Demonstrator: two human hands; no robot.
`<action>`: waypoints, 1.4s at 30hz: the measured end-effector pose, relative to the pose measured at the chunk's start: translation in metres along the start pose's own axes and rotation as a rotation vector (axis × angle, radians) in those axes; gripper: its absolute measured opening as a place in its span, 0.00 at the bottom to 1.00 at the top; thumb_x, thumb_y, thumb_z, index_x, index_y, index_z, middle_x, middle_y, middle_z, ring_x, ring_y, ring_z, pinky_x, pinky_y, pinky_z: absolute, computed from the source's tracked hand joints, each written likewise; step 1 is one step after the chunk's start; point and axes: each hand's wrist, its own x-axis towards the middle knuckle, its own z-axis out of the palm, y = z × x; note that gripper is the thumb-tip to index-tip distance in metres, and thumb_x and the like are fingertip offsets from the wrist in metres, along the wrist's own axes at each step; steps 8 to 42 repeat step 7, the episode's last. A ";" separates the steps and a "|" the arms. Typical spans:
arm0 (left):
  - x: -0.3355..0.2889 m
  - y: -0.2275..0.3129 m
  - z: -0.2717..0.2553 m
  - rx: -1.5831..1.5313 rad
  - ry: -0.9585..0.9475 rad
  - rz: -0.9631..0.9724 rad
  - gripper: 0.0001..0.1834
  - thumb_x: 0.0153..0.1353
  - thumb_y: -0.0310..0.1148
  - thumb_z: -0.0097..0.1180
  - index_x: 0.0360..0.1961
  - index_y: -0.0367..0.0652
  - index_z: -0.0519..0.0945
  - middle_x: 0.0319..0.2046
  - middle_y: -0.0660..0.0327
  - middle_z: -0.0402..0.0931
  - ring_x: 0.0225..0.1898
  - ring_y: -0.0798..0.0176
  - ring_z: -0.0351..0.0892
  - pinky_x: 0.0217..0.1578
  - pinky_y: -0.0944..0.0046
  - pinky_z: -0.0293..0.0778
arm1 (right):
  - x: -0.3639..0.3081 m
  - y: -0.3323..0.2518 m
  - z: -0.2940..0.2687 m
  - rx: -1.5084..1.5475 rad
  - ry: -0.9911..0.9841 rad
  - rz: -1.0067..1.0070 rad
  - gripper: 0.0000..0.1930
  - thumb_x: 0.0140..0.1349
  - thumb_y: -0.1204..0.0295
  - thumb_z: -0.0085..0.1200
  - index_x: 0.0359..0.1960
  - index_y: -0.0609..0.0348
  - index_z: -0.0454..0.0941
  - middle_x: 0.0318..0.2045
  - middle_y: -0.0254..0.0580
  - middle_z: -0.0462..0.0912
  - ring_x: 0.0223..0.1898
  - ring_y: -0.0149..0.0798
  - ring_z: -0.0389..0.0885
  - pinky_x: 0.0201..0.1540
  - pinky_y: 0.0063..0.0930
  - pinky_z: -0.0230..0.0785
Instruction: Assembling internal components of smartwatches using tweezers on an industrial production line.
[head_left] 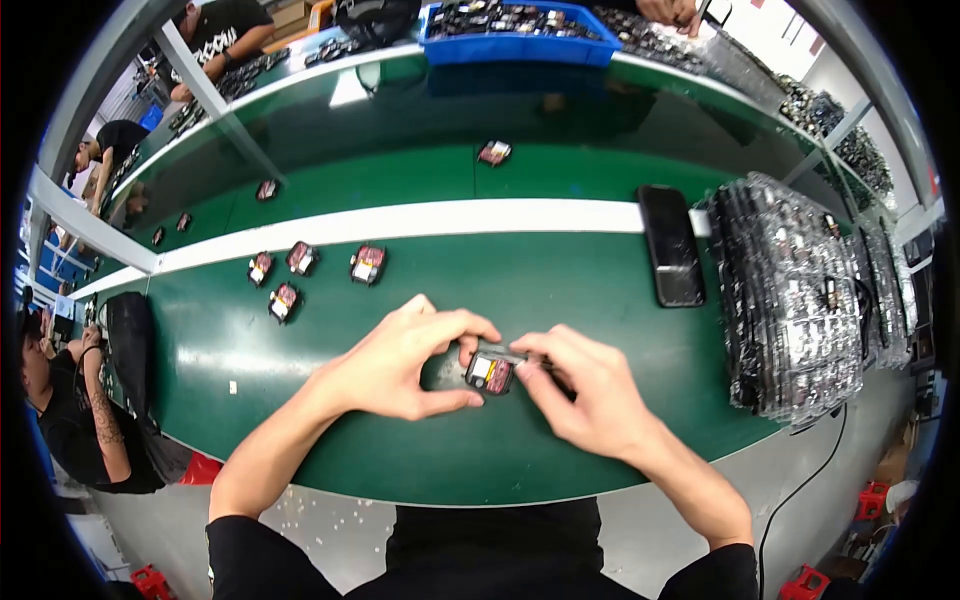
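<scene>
In front of me, a small square black electronic module [489, 373] with a reddish board and a white and yellow patch sits between my hands, just above or on the green table. My left hand [405, 362] curls round its left side, thumb at the lower edge and fingertips at the upper edge. My right hand [580, 388] is closed at the upper right corner, thumb and forefinger pinched together. A thin dark strip runs along the module's top edge into that pinch; what it is I cannot make out. Similar modules [367, 264] lie farther left on the table.
A black phone [671, 246] lies to the right, beside stacked clear plastic trays [790, 300]. Beyond the white rail [430, 218] runs a green belt with another module [494, 152]. A blue bin [520, 50] full of parts stands at the back. Other people work at left and far side.
</scene>
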 end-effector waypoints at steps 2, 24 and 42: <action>-0.004 0.001 -0.001 -0.047 -0.026 -0.035 0.36 0.52 0.33 0.82 0.65 0.49 0.85 0.40 0.71 0.84 0.34 0.66 0.67 0.50 0.62 0.65 | -0.002 -0.007 0.005 -0.082 -0.033 -0.022 0.23 0.64 0.65 0.79 0.58 0.59 0.88 0.34 0.38 0.84 0.27 0.39 0.83 0.31 0.35 0.75; -0.001 0.008 -0.007 -0.122 -0.115 -0.083 0.38 0.52 0.28 0.77 0.68 0.50 0.83 0.44 0.72 0.86 0.32 0.70 0.65 0.57 0.62 0.62 | -0.009 -0.002 0.008 -0.250 -0.095 -0.051 0.29 0.62 0.55 0.81 0.61 0.56 0.88 0.38 0.36 0.84 0.29 0.40 0.87 0.29 0.37 0.77; -0.001 0.008 -0.007 -0.122 -0.115 -0.083 0.38 0.52 0.28 0.77 0.68 0.50 0.83 0.44 0.72 0.86 0.32 0.70 0.65 0.57 0.62 0.62 | -0.009 -0.002 0.008 -0.250 -0.095 -0.051 0.29 0.62 0.55 0.81 0.61 0.56 0.88 0.38 0.36 0.84 0.29 0.40 0.87 0.29 0.37 0.77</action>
